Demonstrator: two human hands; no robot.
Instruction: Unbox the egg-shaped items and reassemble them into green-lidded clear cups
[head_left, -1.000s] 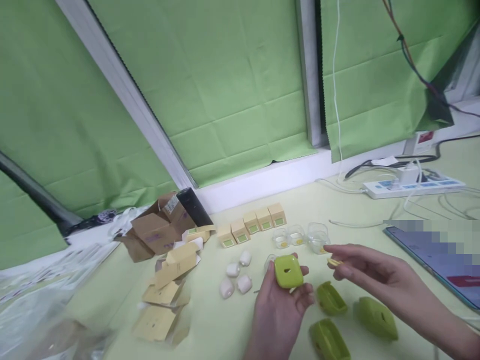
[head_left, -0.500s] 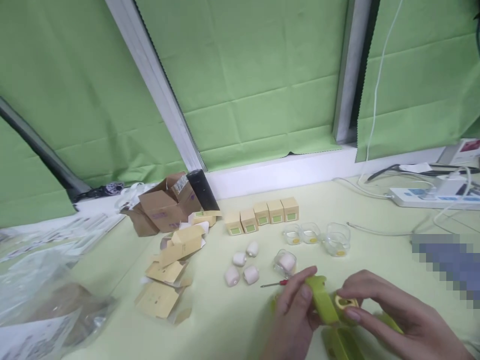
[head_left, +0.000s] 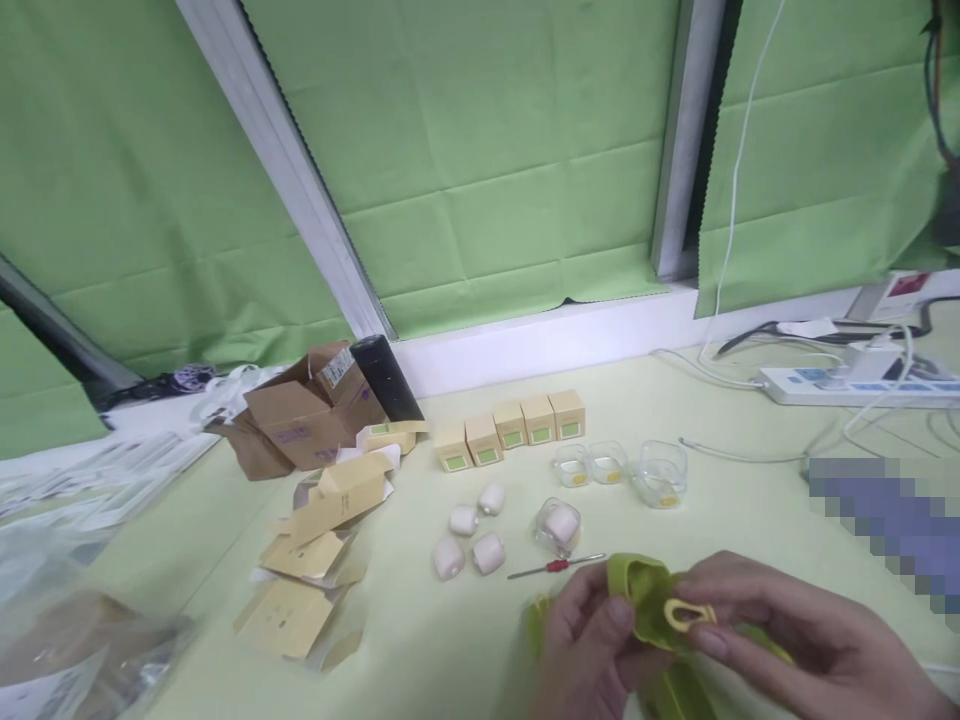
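Observation:
My left hand [head_left: 592,630] is closed round a yellow-green hollow case [head_left: 630,580], its opening turned toward the right. Between the thumb and fingers of my right hand [head_left: 795,630] is a small pale-yellow loop-shaped piece [head_left: 688,613], held at the mouth of the case. Other green pieces lie below, one under the hands [head_left: 679,690] and one left of my left wrist [head_left: 537,622]; both are partly hidden. A red-handled screwdriver [head_left: 556,566] rests just beyond my left hand. Past it stands a clear cup [head_left: 546,522] with a pale pink, rounded piece [head_left: 562,523] in it.
Several pale pink pieces [head_left: 488,552] lie left of the cup. Further back are clear containers [head_left: 661,475] and a row of small yellow boxes [head_left: 540,420]. Opened packaging [head_left: 289,615], a brown carton [head_left: 307,425] and a black cylinder [head_left: 388,380] occupy the left. A power strip [head_left: 810,386] lies right.
My left hand has turned the green case so that its hollow inside shows. The yellow loop piece now shows more plainly in my right fingers. The view has shifted slightly to the right.

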